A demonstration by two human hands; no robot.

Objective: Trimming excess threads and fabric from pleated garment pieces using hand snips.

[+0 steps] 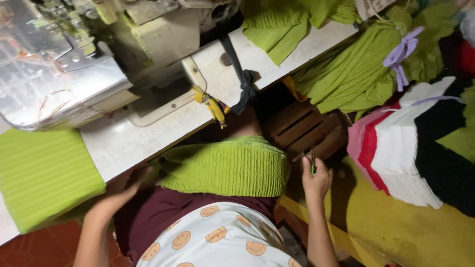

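A shirred lime-green fabric piece (227,165) lies across my lap, just under the edge of the white sewing table (123,141). My left hand (123,190) reaches toward the left end of that fabric, fingers spread and blurred, holding nothing that I can see. My right hand (315,179) is closed around a small thread snipper (313,165) with a green handle, just right of the fabric. The sewing machine (59,74) stands at the upper left of the table.
A flat green fabric piece (42,173) hangs over the table's left side. More green fabric (287,24) lies at the back, and a tied green bundle (356,74) sits to the right. Stacked white, red and black cloth (410,143) rests on a yellow surface (396,227).
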